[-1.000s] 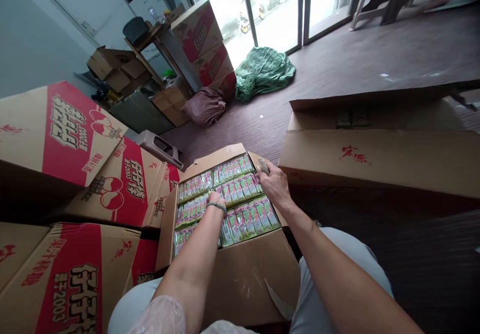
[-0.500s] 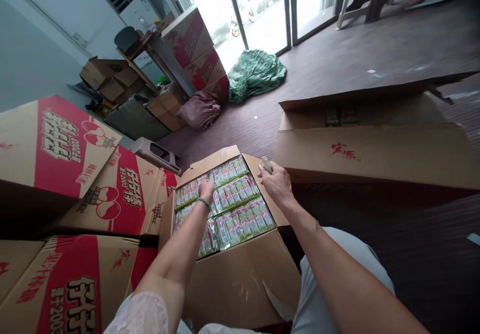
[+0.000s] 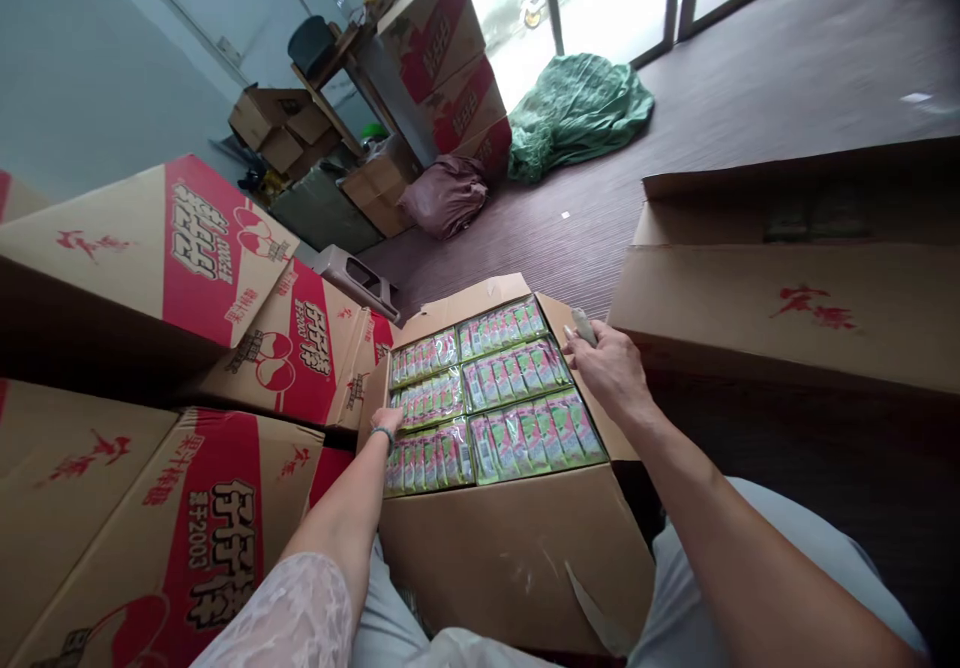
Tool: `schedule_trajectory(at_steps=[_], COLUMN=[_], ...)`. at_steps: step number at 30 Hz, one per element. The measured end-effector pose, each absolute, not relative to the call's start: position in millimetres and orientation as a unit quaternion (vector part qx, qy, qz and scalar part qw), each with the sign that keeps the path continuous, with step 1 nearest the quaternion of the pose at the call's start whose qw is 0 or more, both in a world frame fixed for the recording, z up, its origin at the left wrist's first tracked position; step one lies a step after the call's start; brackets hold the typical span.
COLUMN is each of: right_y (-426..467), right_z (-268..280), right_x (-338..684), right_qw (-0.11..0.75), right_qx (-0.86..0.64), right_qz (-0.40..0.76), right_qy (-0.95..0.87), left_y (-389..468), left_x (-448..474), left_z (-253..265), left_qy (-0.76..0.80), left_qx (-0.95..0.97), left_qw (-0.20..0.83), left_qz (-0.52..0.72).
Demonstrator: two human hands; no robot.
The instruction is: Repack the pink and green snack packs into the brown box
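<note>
At left edge of open carton [image 3: 517,548], your left hand [image 3: 388,420] sliding back off middle packs, now gripping edge pack [image 3: 427,455]; right hand [image 3: 611,373] staying clenched around small grey tool [image 3: 583,326].

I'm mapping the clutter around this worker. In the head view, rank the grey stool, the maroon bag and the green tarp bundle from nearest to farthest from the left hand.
From the left hand, at the open carton's left edge:
1. Grey stool, up and left, beside the red-printed cartons.
2. Maroon bag, farther back on the floor.
3. Green tarp bundle, farthest, near the glass doors.
</note>
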State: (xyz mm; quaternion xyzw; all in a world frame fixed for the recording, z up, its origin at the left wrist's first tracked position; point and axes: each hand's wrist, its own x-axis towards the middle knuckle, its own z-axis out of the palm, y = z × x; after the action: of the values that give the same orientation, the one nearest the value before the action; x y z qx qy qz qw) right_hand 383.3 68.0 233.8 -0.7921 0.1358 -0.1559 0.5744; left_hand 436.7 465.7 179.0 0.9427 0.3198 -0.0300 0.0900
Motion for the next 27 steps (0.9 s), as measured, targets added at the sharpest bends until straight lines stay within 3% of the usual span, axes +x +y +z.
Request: schedule_trajectory(at_steps=[8,17,27], right_y=[95.8,105.0,103.8], right_z=[238.6,238.4,236.3], right_x=[390.0,393.1,392.9], right_qw=[0.536,0.531,0.520], right_qx=[-0.825,-0.830,-0.839], right_qz=[-0.079,-0.059,-0.050], right_qy=[0.162,0.159,0.154], left_y=[474.2,482.4,481.7], left_x=[453.2,459.9,449.8], left_z=[150.2,154.5,152.8], left_qy=[0.387,0.481,0.450], left_qx=[0.914,0.864,0.883], left_qw=[0.120,0.145,0.114], left_qz=[-0.016,0.033,0.064])
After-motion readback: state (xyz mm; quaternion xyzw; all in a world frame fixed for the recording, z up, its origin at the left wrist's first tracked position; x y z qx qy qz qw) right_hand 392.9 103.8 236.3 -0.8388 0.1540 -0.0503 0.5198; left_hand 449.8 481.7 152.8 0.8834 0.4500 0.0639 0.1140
